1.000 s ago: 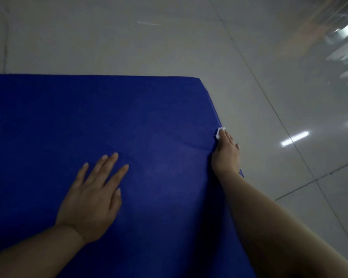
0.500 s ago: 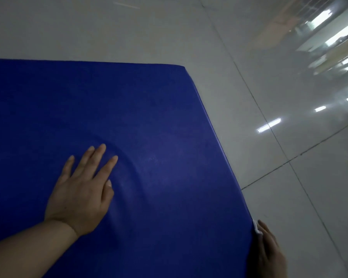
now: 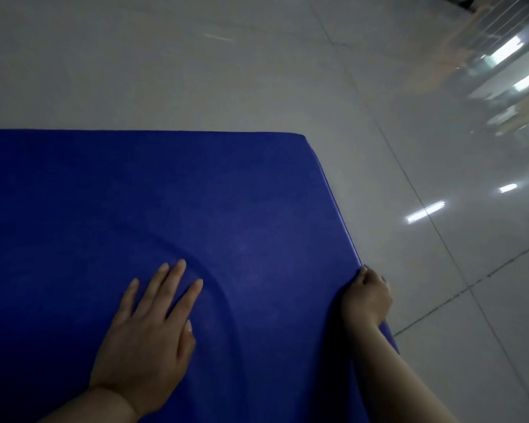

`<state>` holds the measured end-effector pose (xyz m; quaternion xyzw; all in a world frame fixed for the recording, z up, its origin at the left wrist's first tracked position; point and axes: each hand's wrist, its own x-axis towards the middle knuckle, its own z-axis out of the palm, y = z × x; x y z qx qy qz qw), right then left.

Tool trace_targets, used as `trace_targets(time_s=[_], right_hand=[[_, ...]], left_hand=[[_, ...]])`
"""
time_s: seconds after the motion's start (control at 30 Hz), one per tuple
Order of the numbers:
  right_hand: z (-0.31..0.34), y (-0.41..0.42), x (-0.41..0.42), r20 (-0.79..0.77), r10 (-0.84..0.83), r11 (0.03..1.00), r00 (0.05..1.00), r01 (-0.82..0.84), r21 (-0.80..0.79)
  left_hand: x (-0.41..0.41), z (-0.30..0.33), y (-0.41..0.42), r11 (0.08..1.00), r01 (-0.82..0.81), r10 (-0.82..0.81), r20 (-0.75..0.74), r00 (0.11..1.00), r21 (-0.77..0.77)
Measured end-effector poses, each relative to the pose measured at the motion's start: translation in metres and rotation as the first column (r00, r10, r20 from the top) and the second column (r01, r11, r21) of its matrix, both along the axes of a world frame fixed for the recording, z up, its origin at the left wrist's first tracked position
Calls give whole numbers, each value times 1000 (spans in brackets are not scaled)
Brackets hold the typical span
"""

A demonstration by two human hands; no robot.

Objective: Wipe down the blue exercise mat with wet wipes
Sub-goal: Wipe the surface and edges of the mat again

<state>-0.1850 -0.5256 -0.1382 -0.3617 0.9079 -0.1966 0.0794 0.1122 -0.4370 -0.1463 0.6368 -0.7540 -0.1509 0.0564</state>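
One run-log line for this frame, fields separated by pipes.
left hand flat, pressing blue mat | right hand curled over mat's right edge | wipe not visible | floor tiled

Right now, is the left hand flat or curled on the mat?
Flat: the left hand lies palm down with straight, spread fingers on the blue mat.

The floor (image 3: 257, 71) is laid with large, pale grey glossy tiles, split by thin dark grout lines (image 3: 434, 227); bright strip-light reflections (image 3: 425, 211) gleam on it at the right; at the upper right, blurred mirrored shapes, a pale grid and lit panels (image 3: 501, 53), show in the sheen; the light overall is dim.
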Motion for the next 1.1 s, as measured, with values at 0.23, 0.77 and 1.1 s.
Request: trace_targets(time_s=[0.23,0.77,1.1], right_hand=[[-5,-94,35,56,38,998,998,-35,-56],[-18,-102,24,45,124,990,991,-120,-73],[-6,-234,71,39,292,955,956,-289,-69]], left_hand=[[2,4,-3,1000,17,-18,45,999,25],[86,-16,-135,996,-84,85,140,987,-16],[83,0,-138,997,-48,56,125,991,-64]])
